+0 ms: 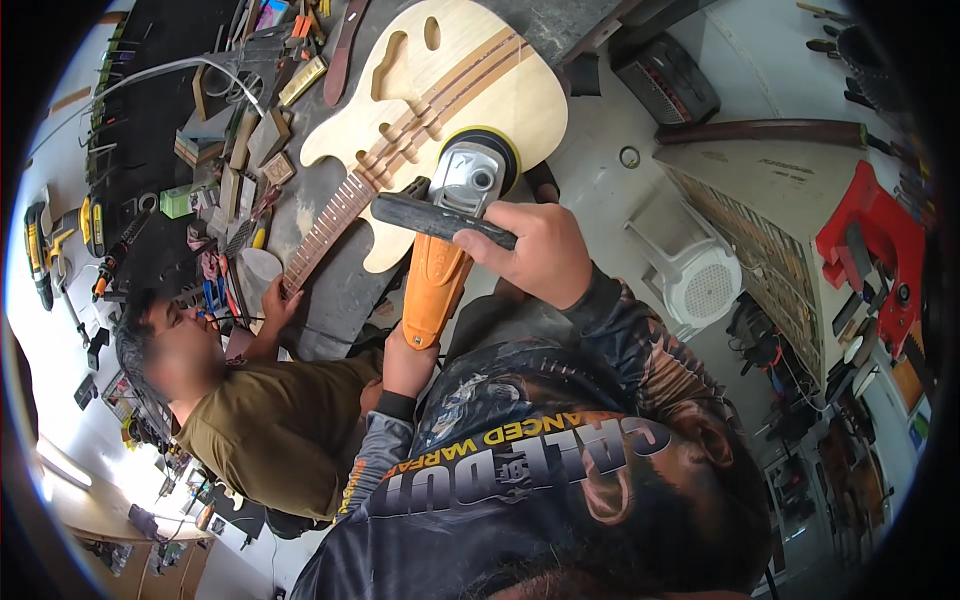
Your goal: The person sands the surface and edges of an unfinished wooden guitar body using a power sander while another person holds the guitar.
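My right hand (pixel 530 250) is wrapped around the black side handle (pixel 420 212) of an orange power sander (pixel 435 280). My left hand (pixel 408 362) grips the rear end of the sander's orange body. Its round pad (pixel 498 150) sits over the lower part of a pale wooden guitar body (pixel 460 60) with routed cavities and darker centre stripes; whether it touches the wood I cannot tell. The fretted neck (pixel 330 227) runs down to the left, where a co-worker's hand (pixel 275 300) holds it.
A co-worker (pixel 250 440) in an olive shirt is at my left. The workbench (pixel 380 310) holds blocks (pixel 270 135), pliers and other tools. Drills (pixel 60 245) hang at the left. At the right are a white plastic chair (pixel 690 280), an amplifier (pixel 660 80) and a red machine (pixel 870 240).
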Action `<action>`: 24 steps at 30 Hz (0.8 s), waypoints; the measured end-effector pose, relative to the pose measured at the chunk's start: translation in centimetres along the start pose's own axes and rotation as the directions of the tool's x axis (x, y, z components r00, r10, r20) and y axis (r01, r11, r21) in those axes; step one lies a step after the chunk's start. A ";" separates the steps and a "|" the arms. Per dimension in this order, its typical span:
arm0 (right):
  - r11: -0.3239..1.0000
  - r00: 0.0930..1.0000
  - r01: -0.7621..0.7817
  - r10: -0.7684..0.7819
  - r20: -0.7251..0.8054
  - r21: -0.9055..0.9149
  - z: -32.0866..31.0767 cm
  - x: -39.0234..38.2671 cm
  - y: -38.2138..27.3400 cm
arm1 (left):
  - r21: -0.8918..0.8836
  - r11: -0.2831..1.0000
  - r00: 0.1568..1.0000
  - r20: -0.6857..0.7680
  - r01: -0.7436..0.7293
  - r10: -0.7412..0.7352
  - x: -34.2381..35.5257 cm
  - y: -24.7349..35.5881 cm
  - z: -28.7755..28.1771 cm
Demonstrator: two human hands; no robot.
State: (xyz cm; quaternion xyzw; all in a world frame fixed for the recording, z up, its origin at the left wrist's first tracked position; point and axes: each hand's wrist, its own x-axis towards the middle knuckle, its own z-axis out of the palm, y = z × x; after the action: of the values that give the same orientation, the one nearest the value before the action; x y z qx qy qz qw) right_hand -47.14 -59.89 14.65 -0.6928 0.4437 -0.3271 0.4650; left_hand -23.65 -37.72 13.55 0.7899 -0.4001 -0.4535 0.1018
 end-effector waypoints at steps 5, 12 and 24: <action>1.000 1.000 0.004 -0.004 0.000 -0.002 -2.0 3.0 0.5 | -0.018 1.000 1.000 -0.015 0.003 -0.003 1.7 3.0 0.1; 0.994 0.987 -0.071 0.082 0.139 -0.083 -5.1 8.0 1.4 | -0.066 0.997 0.999 -0.031 0.038 -0.040 5.2 7.0 -0.2; 1.000 1.000 -0.010 0.011 0.017 -0.017 -7.9 15.1 3.6 | -0.075 0.997 0.999 -0.029 0.035 -0.037 10.4 12.4 -0.5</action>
State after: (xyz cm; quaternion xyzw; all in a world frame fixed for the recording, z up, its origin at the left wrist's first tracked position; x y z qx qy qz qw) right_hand -49.19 -77.21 14.69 -0.6971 0.4461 -0.3149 0.4646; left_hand -27.14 -53.57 13.77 0.7994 -0.3671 -0.4578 0.1288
